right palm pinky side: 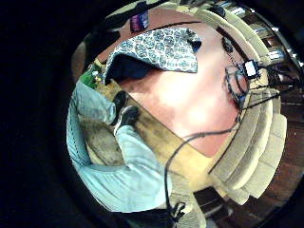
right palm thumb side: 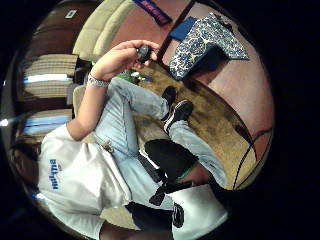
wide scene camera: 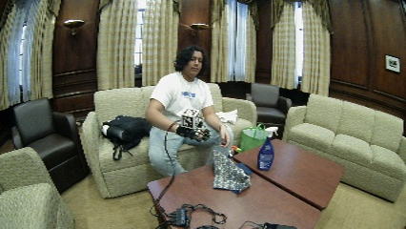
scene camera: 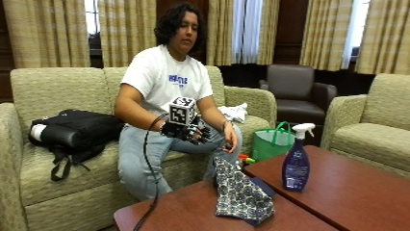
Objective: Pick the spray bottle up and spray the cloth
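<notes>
A blue spray bottle (scene camera: pixel 296 166) with a white trigger head stands upright on the right-hand wooden table (scene camera: pixel 359 192). A blue and white patterned cloth (scene camera: pixel 242 197) lies bunched at the near table's edge, left of the bottle (wide scene camera: pixel 266 155). My gloved right hand (scene camera: pixel 189 132) hovers over the person's lap, well back from both, fingers loosely curled and holding nothing. The bare left hand (scene camera: pixel 227 142) rests by the knee; in the thumb side palm view it (right palm thumb side: pixel 122 57) pinches a small dark object. That view shows the cloth (right palm thumb side: pixel 205 37) past the person's shoes; the other palm view shows it (right palm pinky side: pixel 159 47) on the table (right palm pinky side: pixel 190 99).
A green bag (scene camera: pixel 272 142) sits on the floor between sofa and table. A black backpack (scene camera: pixel 73 130) lies on the sofa beside the person. Cables and small devices (wide scene camera: pixel 190 217) lie at the near table's front edge. A second sofa (wide scene camera: pixel 355 143) stands to the right.
</notes>
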The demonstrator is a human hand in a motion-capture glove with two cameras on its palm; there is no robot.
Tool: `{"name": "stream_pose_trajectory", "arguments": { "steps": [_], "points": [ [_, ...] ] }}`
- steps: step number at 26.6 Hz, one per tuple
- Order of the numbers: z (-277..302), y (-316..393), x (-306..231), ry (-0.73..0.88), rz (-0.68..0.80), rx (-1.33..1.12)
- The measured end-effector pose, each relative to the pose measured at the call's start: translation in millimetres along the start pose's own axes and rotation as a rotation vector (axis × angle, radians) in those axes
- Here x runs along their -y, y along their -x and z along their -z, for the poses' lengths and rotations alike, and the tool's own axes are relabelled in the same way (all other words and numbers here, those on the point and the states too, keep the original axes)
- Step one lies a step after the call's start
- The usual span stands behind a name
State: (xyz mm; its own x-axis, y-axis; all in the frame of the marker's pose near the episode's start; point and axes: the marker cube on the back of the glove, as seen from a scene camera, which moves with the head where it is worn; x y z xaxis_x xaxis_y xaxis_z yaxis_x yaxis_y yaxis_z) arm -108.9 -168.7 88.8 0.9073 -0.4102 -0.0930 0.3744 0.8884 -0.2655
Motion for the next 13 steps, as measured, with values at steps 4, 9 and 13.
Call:
{"name": "stream_pose_trajectory", "arguments": {
  "steps": [4,9,13],
  "points": [
    [5,-7,1,0.009,-0.007,-0.009],
    [10,-12,4,0.007,-0.023,-0.005],
    [5,-3,1,0.003,-0.019,-0.008]
  ]
}}
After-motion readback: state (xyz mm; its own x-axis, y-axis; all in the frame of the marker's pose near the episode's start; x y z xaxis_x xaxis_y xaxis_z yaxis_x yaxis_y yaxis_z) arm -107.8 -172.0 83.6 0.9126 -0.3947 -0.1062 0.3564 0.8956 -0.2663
